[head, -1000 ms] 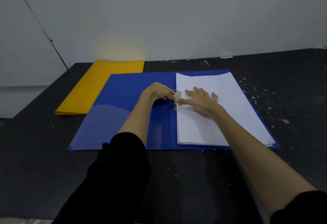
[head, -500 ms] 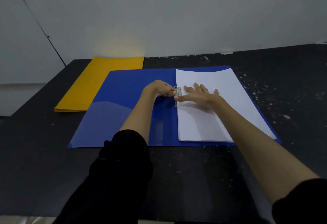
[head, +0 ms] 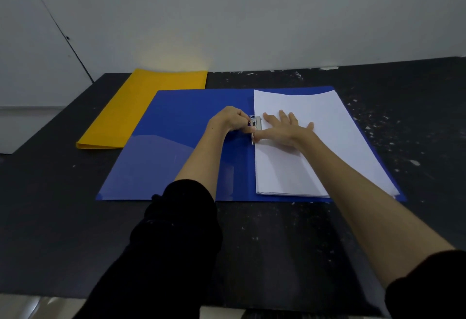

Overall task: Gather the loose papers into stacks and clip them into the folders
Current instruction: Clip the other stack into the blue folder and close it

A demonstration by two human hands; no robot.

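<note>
we see the dark speckled table (head: 378,230) carrying a thin, flexible blue plastic folder (head: 181,147) lying open, with a closed yellow folder (head: 141,106) beyond its left corner. on the blue folder's right half sits the white stack of loose paper sheets (head: 335,142), light and prone to sliding. our right hand (head: 285,129) lies flat, fingers spread, pinning it. our left hand (head: 232,120) seems to pinch the small metal spring clip (head: 255,127) at the spine; that stiff lever is where we'd grip.
</note>
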